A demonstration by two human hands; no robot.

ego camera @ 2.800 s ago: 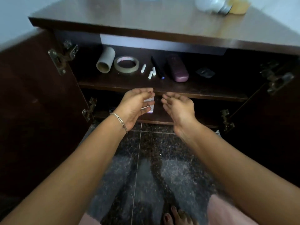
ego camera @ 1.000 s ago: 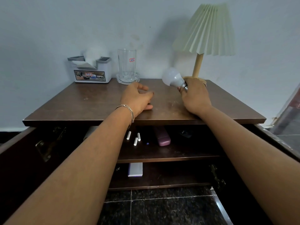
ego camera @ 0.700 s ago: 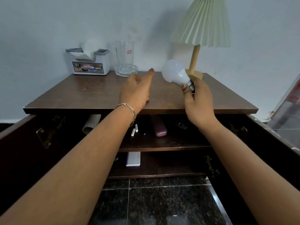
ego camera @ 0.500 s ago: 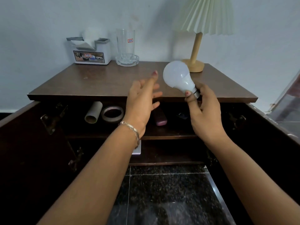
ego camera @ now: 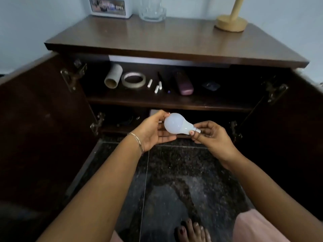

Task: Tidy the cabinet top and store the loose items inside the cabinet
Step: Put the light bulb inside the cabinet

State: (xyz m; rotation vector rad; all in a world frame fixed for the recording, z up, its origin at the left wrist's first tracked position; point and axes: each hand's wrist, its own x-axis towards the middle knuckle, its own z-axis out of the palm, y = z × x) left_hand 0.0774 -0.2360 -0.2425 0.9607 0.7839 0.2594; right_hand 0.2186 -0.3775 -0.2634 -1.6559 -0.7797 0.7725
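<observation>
A white light bulb point(ego camera: 175, 126) lies sideways between my two hands, in front of the cabinet's lower shelf. My right hand point(ego camera: 212, 137) pinches its metal base. My left hand point(ego camera: 153, 131) cups the round glass end from the left, fingertips touching it. The dark wooden cabinet point(ego camera: 174, 42) stands with both doors swung wide. Its upper shelf point(ego camera: 167, 102) holds a cardboard tube point(ego camera: 113, 78), a tape roll point(ego camera: 133, 79), three small white sticks point(ego camera: 157, 85), a dark pen point(ego camera: 163, 84), a purple case point(ego camera: 183, 84) and a small dark item point(ego camera: 211, 85).
On the cabinet top stand a white tissue holder point(ego camera: 109, 7), a clear glass point(ego camera: 152, 9) and a lamp's wooden base point(ego camera: 230, 20). Open doors flank me at left point(ego camera: 43, 119) and right point(ego camera: 288, 128). Dark granite floor point(ego camera: 174, 172) and my bare foot point(ego camera: 189, 231) lie below.
My right hand lifted the bulb off the cabinet top and brought it down before the lower shelf. My left hand left the top and now cups the bulb. The view tilted downward.
</observation>
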